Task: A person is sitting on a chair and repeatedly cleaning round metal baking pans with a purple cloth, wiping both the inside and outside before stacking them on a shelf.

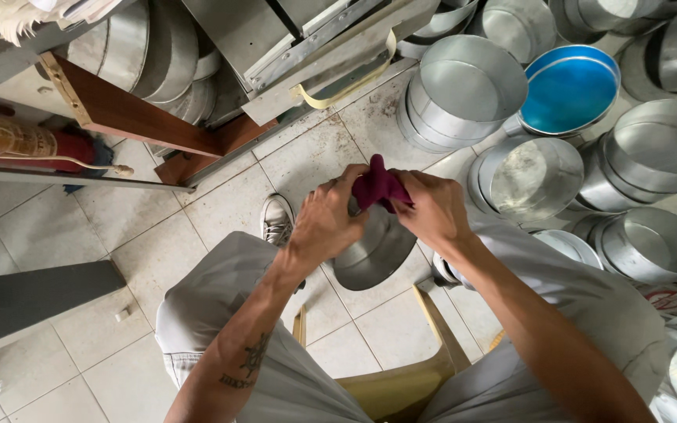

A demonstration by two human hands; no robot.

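Note:
A round metal pan (370, 251) tilts between my knees, held over the tiled floor. My left hand (324, 221) grips its near rim from the left. My right hand (432, 210) presses a dark maroon cloth (378, 186) against the pan's upper rim, fingers closed over the cloth. Both hands meet at the top of the pan, and the cloth bunches between them. Part of the pan's rim is hidden by my fingers.
Stacks of round metal pans (464, 90) crowd the floor at right, one (570, 88) with a blue inside. A metal cabinet with a yellowish handle (346, 82) stands ahead. A red extinguisher (33, 141) lies left. I sit on a yellow wooden stool (401, 384); my shoe (277, 219) rests on tiles.

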